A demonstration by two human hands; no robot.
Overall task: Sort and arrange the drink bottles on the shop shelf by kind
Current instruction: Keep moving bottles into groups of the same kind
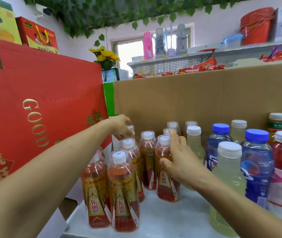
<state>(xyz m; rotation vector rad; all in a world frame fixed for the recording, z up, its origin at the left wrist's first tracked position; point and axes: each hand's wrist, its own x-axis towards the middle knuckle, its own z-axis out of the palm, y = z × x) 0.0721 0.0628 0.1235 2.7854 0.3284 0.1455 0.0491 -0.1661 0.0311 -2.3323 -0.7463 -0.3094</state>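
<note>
The left hand (120,126) reaches furthest in. Its fingers curl down over the white cap of a rear bottle (131,128), which stands directly beneath the fingertips. The bottle is upright, with its long axis vertical. Its body is hidden behind the nearer bottles, so its kind cannot be determined.

The right hand (178,157) is spread wide with its fingers straight and holds nothing. Its thumb and palm rest against the shoulder of an energy-drink bottle (165,184) just to its left. This bottle is upright and holds amber liquid. It has a red-and-gold label and a white cap under a clear overcap.

More bottles of the same kind form the energy-drink group (124,191), which stands between the two forearms on the shelf (162,219). To the right of the right hand stand a pale-yellow bottle (195,143) and, further out, a blue-capped bottle (255,169).

Judgement: the left hand is nearer the rear bottle, so any lift there runs straight up along the bottle's axis. The neighbouring caps stand close and may be knocked. The right hand is placed to push its bottle leftward toward the group.
</note>
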